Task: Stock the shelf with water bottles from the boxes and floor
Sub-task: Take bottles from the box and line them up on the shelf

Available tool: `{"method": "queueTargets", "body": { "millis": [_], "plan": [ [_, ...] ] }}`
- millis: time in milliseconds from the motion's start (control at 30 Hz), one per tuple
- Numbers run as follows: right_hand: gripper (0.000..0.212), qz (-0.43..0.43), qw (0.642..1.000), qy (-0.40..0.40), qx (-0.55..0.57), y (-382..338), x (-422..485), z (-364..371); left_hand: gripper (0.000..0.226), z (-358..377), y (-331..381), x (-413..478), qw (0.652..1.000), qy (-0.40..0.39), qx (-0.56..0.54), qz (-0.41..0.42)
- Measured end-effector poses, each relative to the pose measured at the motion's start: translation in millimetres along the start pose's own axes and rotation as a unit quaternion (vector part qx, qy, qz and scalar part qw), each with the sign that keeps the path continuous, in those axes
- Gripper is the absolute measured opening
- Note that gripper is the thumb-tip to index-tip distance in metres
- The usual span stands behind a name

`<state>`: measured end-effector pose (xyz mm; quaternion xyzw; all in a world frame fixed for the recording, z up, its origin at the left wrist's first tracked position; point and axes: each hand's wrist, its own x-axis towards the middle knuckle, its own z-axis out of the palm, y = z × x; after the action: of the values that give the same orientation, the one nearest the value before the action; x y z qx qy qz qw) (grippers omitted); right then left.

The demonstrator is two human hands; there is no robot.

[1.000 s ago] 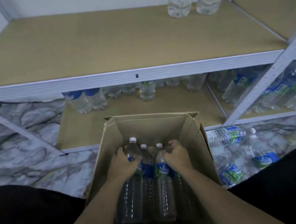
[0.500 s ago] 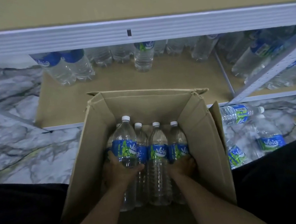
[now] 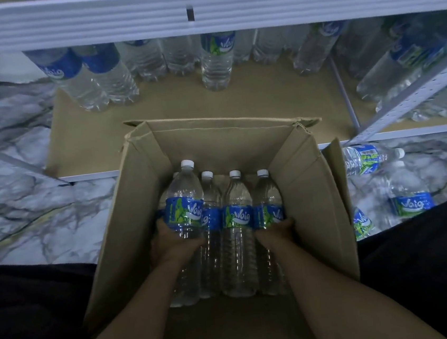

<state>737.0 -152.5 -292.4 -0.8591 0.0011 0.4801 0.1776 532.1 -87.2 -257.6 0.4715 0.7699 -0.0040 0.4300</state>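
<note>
Marble floor (image 3: 28, 212); both hands grip 4 bottles (image 3: 237, 223) inside box (image 3: 310, 196)

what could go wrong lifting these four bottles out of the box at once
1. The hands only squeeze the outer bottles; the two middle ones are held by side pressure alone and may slip out.
2. The shelf rail hangs right above the box, so caps may knock it.
3. Loose bottles on the floor by the right leg could get kicked.

Four clear blue-labelled water bottles (image 3: 238, 231) upright in open cardboard box (image 3: 312, 187), white caps.
</note>
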Motion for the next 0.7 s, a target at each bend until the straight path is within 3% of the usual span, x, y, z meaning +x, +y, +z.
{"method": "queueTargets", "body": {
  "millis": [100,233,467,567,633,700],
  "plan": [
    [0.105,0.007,0.999,-0.009,-0.047,-1,-3,-5,0.109,0,-1,-1,1.000,-0.007,-0.006,-0.004],
    [0.096,-0.044,0.991,0.068,-0.110,9,-16,-12,0.105,0,0,-4,1.000,-0.007,-0.028,-0.006],
    [0.080,-0.060,0.975,0.114,-0.180,-5,-41,-18,0.087,0,-1,-12,0.996,-0.031,-0.075,-0.029],
    [0.077,-0.060,0.984,0.119,-0.122,-8,-54,-16,0.099,1,-4,-15,0.994,-0.044,-0.098,-0.032],
    [0.090,-0.033,0.993,0.102,-0.055,-2,-58,-7,0.112,4,-7,-15,0.992,-0.065,-0.106,-0.032],
    [0.099,-0.010,0.996,0.085,-0.001,6,-51,3,0.103,7,-11,-16,0.989,-0.092,-0.112,-0.033]
  ]
}}
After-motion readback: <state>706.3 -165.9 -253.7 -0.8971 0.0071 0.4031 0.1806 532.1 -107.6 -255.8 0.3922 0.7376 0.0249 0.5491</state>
